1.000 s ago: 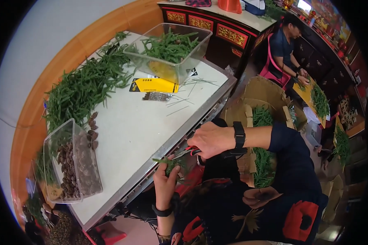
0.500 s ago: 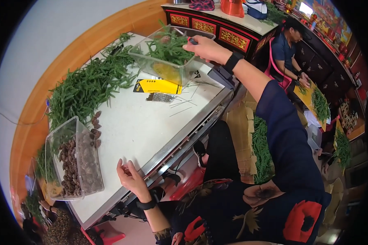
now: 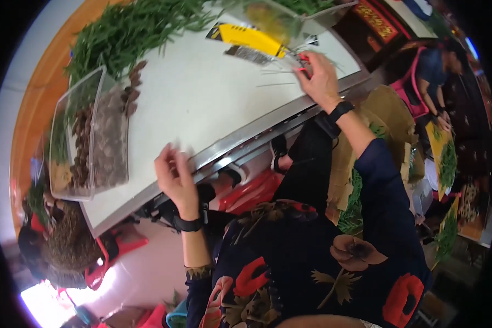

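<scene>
My right hand (image 3: 321, 82) is closed around pliers (image 3: 305, 61) with red and black handles, their metal tip pointing toward a yellow packaging card (image 3: 249, 38). Beside that card lies a small bundle of thin wires (image 3: 250, 54), and several loose wires (image 3: 273, 85) are scattered near my right hand. At the table's front edge, my left hand (image 3: 176, 177) hangs with loosely bent fingers, slightly blurred and holding nothing. Pine cones (image 3: 110, 145) fill part of a clear plastic bin (image 3: 95, 136) at the left, and a few more cones (image 3: 134, 90) lie beside it.
Green sprigs (image 3: 131, 33) are heaped along the table's far side. A second clear bin (image 3: 328, 21) stands at the back right. The white table (image 3: 186, 93) has a metal front edge. Cardboard (image 3: 341, 180) with greenery lies below right. A person (image 3: 434, 82) sits at the far right.
My right hand has come back from the far clear bin with the pliers, down beside the wires. My left hand stays near the table edge. The view has tilted downward.
</scene>
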The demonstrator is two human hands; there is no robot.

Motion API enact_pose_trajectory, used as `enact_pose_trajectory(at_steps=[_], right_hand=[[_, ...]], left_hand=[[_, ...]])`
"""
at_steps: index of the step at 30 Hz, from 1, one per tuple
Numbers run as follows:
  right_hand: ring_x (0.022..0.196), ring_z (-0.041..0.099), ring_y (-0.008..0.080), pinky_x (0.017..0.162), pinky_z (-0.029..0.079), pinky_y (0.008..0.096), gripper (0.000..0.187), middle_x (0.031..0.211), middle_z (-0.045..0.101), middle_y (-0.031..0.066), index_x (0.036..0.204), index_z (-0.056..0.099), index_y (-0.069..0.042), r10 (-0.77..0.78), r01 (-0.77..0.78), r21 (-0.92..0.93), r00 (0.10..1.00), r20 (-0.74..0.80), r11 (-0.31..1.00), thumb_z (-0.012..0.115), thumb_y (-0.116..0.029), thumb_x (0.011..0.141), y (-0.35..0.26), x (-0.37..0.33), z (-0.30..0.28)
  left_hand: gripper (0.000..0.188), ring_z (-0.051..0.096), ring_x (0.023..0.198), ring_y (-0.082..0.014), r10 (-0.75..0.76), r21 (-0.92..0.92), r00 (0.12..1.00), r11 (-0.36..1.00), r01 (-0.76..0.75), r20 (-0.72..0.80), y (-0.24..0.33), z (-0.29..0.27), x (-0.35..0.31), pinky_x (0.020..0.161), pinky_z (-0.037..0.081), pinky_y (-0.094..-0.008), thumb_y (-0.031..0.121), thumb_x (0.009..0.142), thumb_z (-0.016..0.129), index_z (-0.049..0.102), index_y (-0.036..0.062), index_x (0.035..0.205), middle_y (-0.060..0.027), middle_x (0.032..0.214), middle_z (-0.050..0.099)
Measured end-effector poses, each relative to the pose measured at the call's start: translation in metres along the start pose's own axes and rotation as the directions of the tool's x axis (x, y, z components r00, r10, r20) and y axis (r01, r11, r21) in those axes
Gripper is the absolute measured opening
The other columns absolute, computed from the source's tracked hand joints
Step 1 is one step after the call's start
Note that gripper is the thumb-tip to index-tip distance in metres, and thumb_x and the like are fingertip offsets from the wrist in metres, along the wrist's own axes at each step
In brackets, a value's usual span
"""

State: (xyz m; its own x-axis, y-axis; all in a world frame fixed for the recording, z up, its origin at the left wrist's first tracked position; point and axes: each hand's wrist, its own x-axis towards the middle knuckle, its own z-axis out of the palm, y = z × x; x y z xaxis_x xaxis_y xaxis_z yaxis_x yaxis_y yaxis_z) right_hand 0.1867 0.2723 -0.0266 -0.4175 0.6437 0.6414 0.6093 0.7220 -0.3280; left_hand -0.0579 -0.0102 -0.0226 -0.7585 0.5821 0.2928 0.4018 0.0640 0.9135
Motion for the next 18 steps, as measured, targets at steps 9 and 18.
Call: enact_pose_trajectory(at_steps=[9, 18], right_hand=[[0.086, 0.06, 0.0305, 0.073, 0.048, 0.038, 0.036, 0.094, 0.062, 0.0124, 0.107, 0.058, -0.004, -0.004, 0.004, -0.015, 0.999, -0.034, 1.0, 0.072, -0.022, 0.079, 0.0, -0.003, 0.004], [0.087, 0.061, 0.0288, 0.076, 0.048, 0.0355, 0.037, 0.097, 0.062, 0.013, 0.109, 0.057, -0.002, 0.026, -0.027, 0.021, 0.999, 0.036, 0.999, 0.072, -0.018, 0.079, -0.005, 0.001, 0.005]], left_hand=[[0.09, 0.022, 0.141, -0.0299, 0.05, 0.505, 0.671, 0.618, -0.602, 0.74, 0.037, 0.032, -0.044, 0.112, 0.02, -0.045, 0.034, 0.071, 0.075, 0.03, 0.0027, 0.143, -0.0154, 0.15, 0.025], [0.102, 0.02, 0.142, -0.0267, 0.082, 0.444, 0.627, 0.636, -0.632, 0.775, 0.046, 0.088, -0.039, 0.113, 0.017, -0.0469, 0.041, 0.064, 0.074, 0.026, 0.0039, 0.145, -0.0122, 0.153, 0.023]])
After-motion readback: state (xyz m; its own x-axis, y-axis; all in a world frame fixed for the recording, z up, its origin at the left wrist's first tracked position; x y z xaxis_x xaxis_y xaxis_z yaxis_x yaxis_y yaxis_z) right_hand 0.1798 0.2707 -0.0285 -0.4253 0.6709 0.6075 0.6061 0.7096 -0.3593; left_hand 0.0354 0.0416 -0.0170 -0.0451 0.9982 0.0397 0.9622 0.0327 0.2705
